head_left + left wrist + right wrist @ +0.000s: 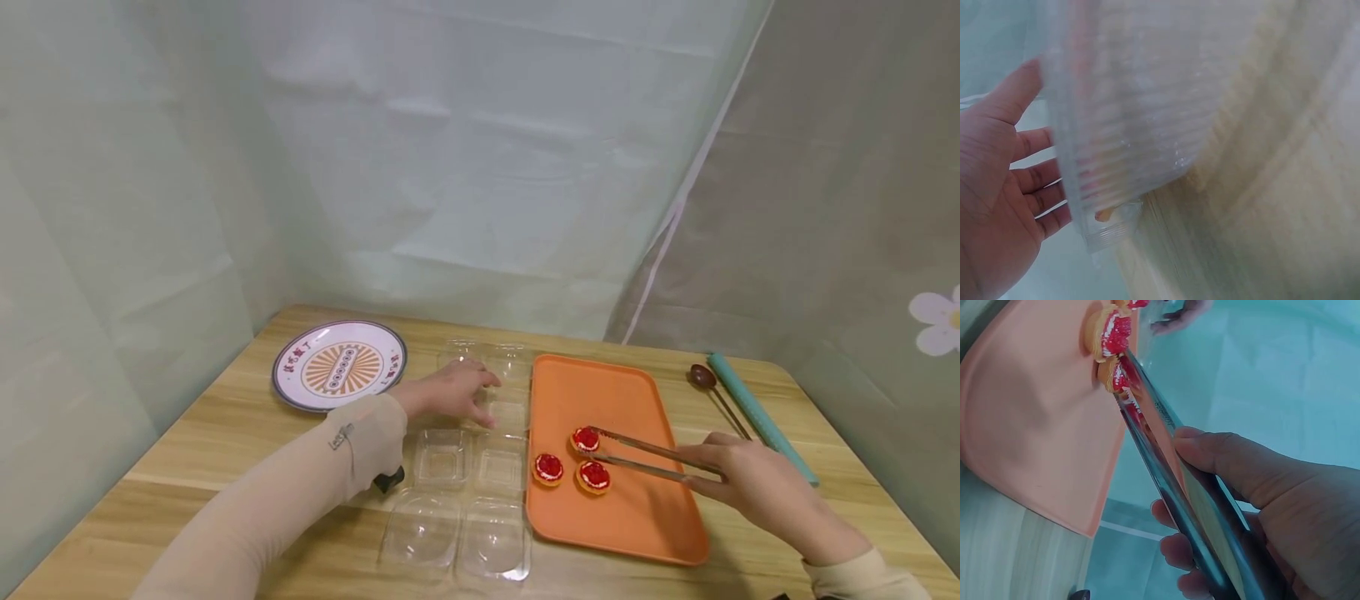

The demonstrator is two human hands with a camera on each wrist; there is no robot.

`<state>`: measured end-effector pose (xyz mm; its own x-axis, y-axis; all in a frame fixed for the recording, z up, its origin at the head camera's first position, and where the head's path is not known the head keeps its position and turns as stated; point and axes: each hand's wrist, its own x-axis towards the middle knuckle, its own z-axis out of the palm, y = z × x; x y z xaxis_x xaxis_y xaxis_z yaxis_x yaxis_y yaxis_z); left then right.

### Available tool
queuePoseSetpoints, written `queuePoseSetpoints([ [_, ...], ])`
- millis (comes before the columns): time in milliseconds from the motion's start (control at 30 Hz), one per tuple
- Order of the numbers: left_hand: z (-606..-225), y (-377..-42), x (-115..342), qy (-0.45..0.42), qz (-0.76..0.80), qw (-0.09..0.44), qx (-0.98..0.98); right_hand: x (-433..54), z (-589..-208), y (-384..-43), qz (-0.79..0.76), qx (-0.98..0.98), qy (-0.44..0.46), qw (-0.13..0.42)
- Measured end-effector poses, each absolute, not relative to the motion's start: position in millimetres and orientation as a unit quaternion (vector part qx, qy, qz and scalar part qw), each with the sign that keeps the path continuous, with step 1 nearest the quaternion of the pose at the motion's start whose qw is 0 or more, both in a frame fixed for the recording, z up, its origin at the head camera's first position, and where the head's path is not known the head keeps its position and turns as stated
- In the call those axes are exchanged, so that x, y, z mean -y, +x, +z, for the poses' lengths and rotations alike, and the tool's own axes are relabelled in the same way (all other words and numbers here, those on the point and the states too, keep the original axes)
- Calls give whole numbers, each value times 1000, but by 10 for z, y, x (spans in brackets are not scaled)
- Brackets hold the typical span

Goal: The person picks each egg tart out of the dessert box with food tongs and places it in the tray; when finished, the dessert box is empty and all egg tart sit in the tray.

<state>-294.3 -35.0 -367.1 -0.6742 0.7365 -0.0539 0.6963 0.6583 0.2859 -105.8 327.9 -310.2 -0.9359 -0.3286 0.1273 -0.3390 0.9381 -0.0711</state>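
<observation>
My right hand [757, 483] grips metal tongs [1160, 437] between thumb and fingers. The tongs' two tips stand on either side of the far tart [585, 439], a small one with red topping, on the orange tray [600, 379]. Two similar tarts lie close by: the near tart [593, 477] and the left tart [548, 469]. Over the clear plastic containers [422, 529] my left hand [453, 390] is held with loosely bent fingers. In the left wrist view its fingers [1041, 175] are right beside a clear plastic wall [1135, 125].
A round plate [341, 367] with a printed sunburst sits at the back left of the wooden table [187, 467]. Right of the tray lie a dark brown spoon [703, 377] and a teal stick-like thing [761, 417]. Pale curtains [480, 167] hang behind the table.
</observation>
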Motion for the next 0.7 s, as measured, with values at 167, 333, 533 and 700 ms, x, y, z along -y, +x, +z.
queuePoseSetpoints([
  [167,-3676,-2937,362,395,123,79,-907,-3285,-3138,-1061,57,984,163,44],
  [333,-3704,-2923,372,388,127,78,-910,-3300,-3159,-1052,62,984,161,48],
  [533,-3704,-2925,368,387,120,72,-911,-3327,-3170,-1017,76,982,158,66],
  [700,-3682,-2935,388,393,133,67,-907,-3338,-3171,-1001,87,983,141,83],
])
